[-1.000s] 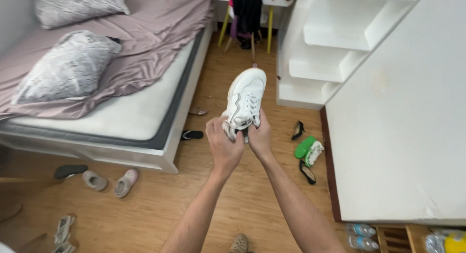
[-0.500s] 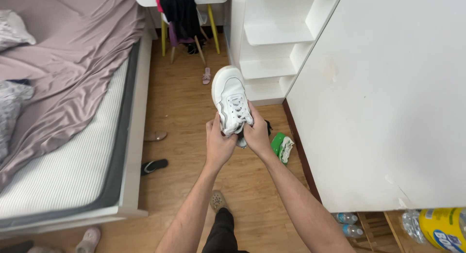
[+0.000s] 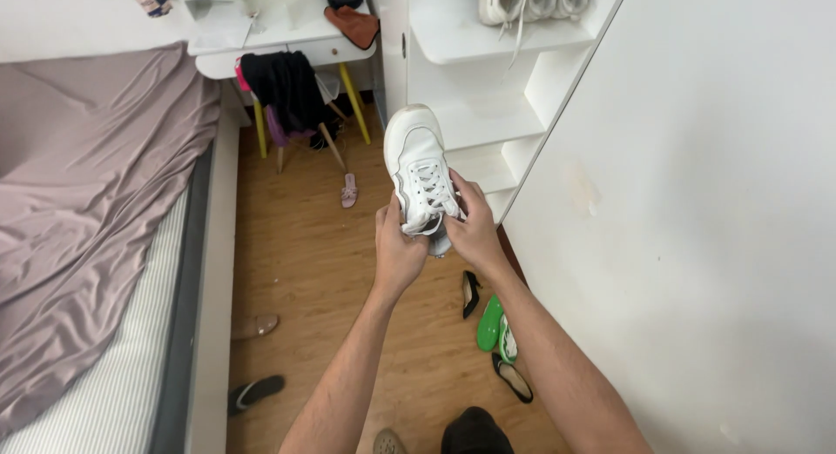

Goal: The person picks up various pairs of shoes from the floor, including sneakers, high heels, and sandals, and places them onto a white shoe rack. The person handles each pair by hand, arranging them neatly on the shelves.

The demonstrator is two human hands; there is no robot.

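A white lace-up sneaker [image 3: 416,162] is held up in front of me, toe pointing away toward the shelves. My left hand [image 3: 397,252] grips its heel end from the left. My right hand [image 3: 472,226] holds the heel and laces from the right, fingers over the tongue. Both hands touch the shoe and each other's side of it. Behind the shoe stands a white open shelf unit [image 3: 488,114], with other white sneakers [image 3: 531,1] on its top shelf.
A bed with a mauve sheet [image 3: 87,210] fills the left. A chair draped with dark clothes [image 3: 283,93] stands under a white desk [image 3: 279,27]. Loose footwear lies on the wood floor: a pink sandal [image 3: 349,191], black heels [image 3: 470,293], green shoes [image 3: 492,325], a black slipper [image 3: 255,391].
The view has swung forward and up toward the desk and shelves. The sneaker stays in both hands, now raised nearer the shelf unit.
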